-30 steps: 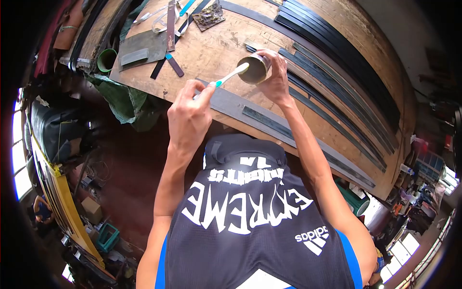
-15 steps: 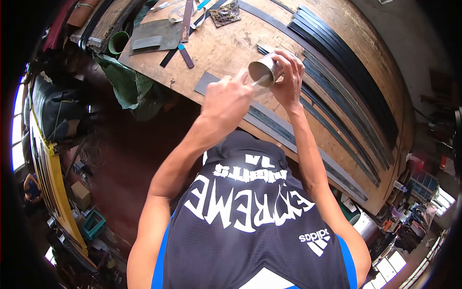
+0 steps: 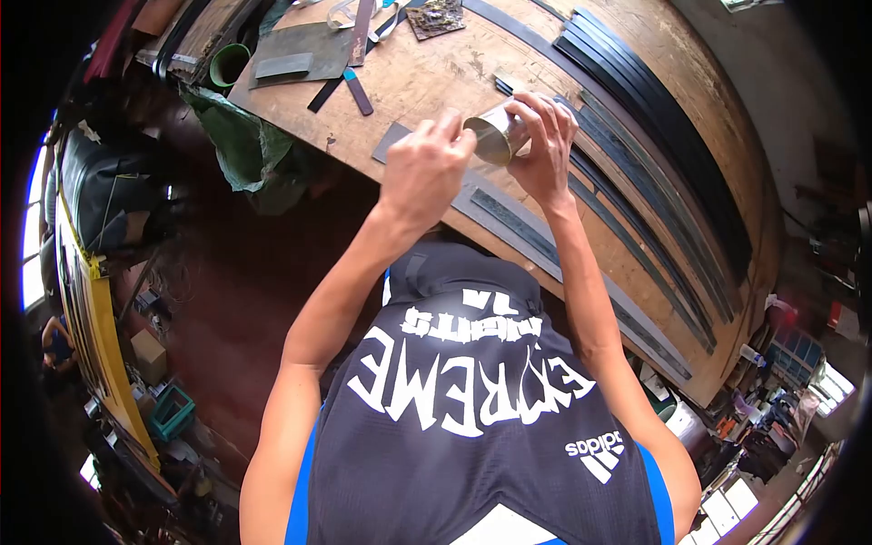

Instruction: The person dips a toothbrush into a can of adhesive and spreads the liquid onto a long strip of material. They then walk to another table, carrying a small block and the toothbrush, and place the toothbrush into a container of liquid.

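My right hand [image 3: 542, 150] is wrapped round a metal can [image 3: 495, 136], which lies tilted with its open mouth facing left. Close to the rim is my left hand [image 3: 429, 168], its fingers pinched together. Whatever those fingers hold is hidden behind them. Both hands are above the near edge of a wooden table [image 3: 381, 86]. Under and beside them lie long flat grey strips [image 3: 513, 227] and dark strips [image 3: 627, 154].
A stack of black strips [image 3: 654, 118] lies along the far side. At the back left are a grey sheet [image 3: 309, 45], a dark blue-tipped strip [image 3: 359, 94] and a crusted square piece [image 3: 436, 18]. A green sack [image 3: 238, 145] hangs by the table's corner.
My left hand has drawn slightly left, away from the can's mouth. The pale, blurred tool seen between hand and can before no longer shows. My right hand stays on the can.
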The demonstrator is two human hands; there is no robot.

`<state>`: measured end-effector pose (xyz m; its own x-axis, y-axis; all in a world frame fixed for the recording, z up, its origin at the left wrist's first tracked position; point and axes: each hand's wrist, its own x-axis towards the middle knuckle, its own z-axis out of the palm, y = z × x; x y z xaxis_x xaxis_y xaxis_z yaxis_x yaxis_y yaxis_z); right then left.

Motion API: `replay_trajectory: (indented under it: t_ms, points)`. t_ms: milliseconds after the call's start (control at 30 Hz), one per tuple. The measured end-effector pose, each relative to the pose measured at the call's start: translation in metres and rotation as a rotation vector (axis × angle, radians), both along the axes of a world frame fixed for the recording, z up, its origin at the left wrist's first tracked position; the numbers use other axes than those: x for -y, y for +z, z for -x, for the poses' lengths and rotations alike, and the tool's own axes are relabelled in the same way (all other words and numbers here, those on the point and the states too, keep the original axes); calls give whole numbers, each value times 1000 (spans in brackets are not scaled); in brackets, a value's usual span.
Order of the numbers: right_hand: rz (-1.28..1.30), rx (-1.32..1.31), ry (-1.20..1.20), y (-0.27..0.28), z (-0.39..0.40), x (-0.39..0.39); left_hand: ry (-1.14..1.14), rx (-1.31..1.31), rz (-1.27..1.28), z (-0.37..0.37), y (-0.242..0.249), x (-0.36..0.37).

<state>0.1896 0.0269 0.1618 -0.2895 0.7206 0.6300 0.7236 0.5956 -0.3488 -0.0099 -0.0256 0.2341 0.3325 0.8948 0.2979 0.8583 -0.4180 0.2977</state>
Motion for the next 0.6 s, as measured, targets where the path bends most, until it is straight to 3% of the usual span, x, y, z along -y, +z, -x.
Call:
replay_trajectory:
  t_ms: [167, 233, 367, 433, 500, 567, 600]
  points:
    - [9, 18, 17, -1, 1, -2, -32, -103, 113, 15, 3, 10]
    - [16, 50, 17, -3, -3, -1, -62, -54, 294, 42, 20, 10]
    - [14, 27, -20, -13, -9, -7, 28, 347, 433, 90, 32, 6]
    - [133, 17, -74, -17, -14, -10, -10, 539, 475, 114, 20, 5]
    - [138, 27, -98, -34, -20, -13, 140, 830, 725, 130, 16, 10]
    - [450, -84, -173, -48, -22, -13, 150, 900, 716, 142, 6, 15]
    - [488, -109, -205, -53, -20, -13, 195, 962, 734, 148, 3, 18]
